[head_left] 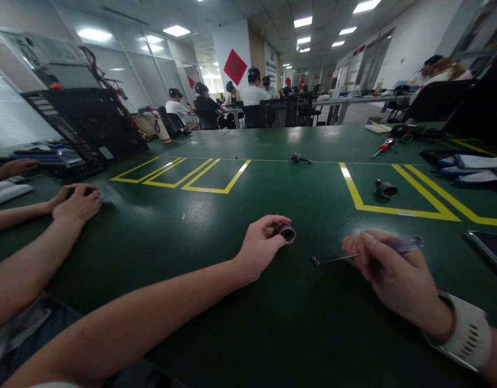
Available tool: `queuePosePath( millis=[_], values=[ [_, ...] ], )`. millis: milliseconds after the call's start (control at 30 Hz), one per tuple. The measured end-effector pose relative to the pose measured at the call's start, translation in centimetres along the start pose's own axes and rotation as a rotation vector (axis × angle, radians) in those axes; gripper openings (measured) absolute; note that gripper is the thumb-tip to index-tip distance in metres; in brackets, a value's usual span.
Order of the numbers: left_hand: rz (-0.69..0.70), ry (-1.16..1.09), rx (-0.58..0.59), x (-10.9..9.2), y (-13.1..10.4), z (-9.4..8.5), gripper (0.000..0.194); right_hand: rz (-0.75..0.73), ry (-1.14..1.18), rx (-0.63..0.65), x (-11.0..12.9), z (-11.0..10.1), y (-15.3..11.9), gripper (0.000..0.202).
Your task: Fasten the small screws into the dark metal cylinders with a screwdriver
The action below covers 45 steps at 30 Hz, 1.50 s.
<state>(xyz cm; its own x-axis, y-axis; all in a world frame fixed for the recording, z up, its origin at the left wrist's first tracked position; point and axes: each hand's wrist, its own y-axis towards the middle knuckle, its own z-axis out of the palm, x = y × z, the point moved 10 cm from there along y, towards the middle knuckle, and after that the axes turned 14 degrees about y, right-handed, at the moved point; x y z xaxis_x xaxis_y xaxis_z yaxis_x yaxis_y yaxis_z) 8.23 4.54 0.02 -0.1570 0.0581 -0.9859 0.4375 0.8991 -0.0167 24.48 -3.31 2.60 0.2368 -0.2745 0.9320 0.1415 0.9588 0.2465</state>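
Observation:
Near the middle of the green table, my left hand [261, 243] is closed round a small grey metal cylinder [288, 233] whose round opening faces me. To its right, my right hand [388, 269], with a pale watch strap on the wrist, grips a screwdriver. The purplish, see-through screwdriver handle [406, 245] points right, and its thin shaft [339, 260] reaches left. Close to the shaft's tip lie two small dark rings [315, 261], side by side on the table between my hands.
Yellow tape outlines [210, 189] mark the table. Another metal cylinder [386, 188] sits inside the right outline; a dark metal part [301, 158] and a red screwdriver [384, 147] lie farther back. A phone [489, 250] is at right. Another person's hands [76, 203] are at left.

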Motion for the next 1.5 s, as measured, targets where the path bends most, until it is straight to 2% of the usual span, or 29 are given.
queuePosePath(
  millis=[267, 433, 567, 733, 833, 1000, 1067, 1133, 1233, 1333, 1500],
  values=[
    [-0.015, 0.017, 0.027, 0.1, -0.1, 0.1, 0.031, 0.078, -0.141, 0.017, -1.2, -0.1, 0.0, 0.036],
    [0.001, 0.003, 0.027, 0.1, 0.0, 0.1, 0.032, 0.091, -0.262, 0.032, -1.2, 0.1, -0.2, 0.036],
    [0.013, -0.028, -0.007, 0.0, -0.1, -0.2, 0.032, 0.103, -0.409, 0.061, -0.3, 1.1, 0.5, 0.038],
    [0.04, 0.0, 0.036, -0.1, -0.1, 0.2, 0.028, 0.201, -0.562, 0.092, -0.2, 2.4, 2.1, 0.042],
    [0.029, -0.017, 0.029, 0.1, 0.0, 0.1, 0.031, 0.249, -0.495, 0.04, -0.8, 1.8, 2.1, 0.04],
    [0.009, -0.03, 0.047, 0.1, 0.0, 0.4, 0.035, 0.263, -0.1, -0.035, -1.8, 0.7, 1.2, 0.039],
    [0.017, -0.028, 0.047, -0.1, 0.0, 0.3, 0.034, 0.231, 0.022, -0.046, -1.4, 0.6, 1.0, 0.037],
    [0.021, -0.034, 0.046, -0.2, -0.1, 0.3, 0.033, 0.135, 0.028, -0.02, -0.2, 0.9, 1.0, 0.033],
    [0.019, -0.042, 0.054, -0.1, 0.0, 0.4, 0.034, -0.004, -0.208, 0.108, 1.4, 2.5, 0.5, 0.027],
    [0.027, -0.05, 0.036, -0.1, 0.0, 0.3, 0.033, -0.088, -0.439, 0.253, 1.8, 4.6, -0.3, 0.022],
    [0.051, -0.048, 0.041, -0.3, 0.0, 0.4, 0.031, -0.235, -0.554, 0.394, 2.4, 7.2, -1.4, 0.017]
  ],
)
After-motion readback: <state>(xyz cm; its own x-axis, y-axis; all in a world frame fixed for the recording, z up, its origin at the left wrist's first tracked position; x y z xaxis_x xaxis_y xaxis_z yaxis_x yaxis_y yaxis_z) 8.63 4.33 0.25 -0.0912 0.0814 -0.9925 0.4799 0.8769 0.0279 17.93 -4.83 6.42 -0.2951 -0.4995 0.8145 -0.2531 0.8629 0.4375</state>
